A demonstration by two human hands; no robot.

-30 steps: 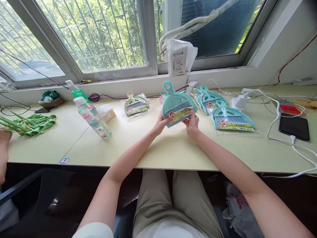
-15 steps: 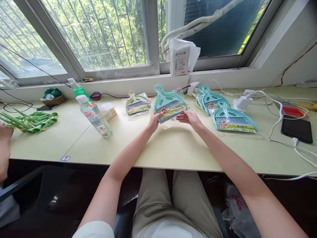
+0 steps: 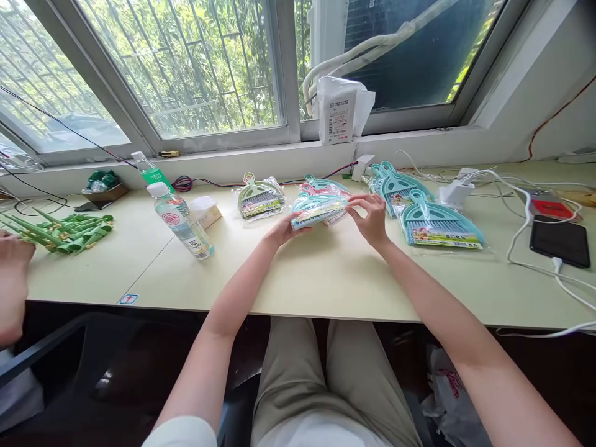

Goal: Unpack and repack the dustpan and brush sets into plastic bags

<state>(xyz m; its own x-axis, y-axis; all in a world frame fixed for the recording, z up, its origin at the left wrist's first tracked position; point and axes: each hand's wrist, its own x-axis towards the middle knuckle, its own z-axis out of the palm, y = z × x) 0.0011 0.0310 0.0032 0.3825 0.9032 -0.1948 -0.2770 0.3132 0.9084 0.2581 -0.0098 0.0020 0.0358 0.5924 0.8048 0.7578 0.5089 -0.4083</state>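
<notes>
My left hand grips the left end of a bagged teal dustpan and brush set, tilted flatter toward me above the desk. At the right edge of its clear wrapper, my right hand has its fingertips pinched together. Just behind the held set, a pink-rimmed bagged set shows in part, along with some teal plastic. A green dustpan set lies to the left. On the right, a bagged teal set lies in front of more teal sets.
Two bottles, one with a clear body and one with a green label, stand left near a tissue box. Green leafy stalks lie beside another person's hand. White cables and a phone occupy the right.
The held set has tipped from facing me to a flatter angle, uncovering the pink-rimmed set behind. My right hand has risen slightly and its fingers now pinch the wrapper's edge.
</notes>
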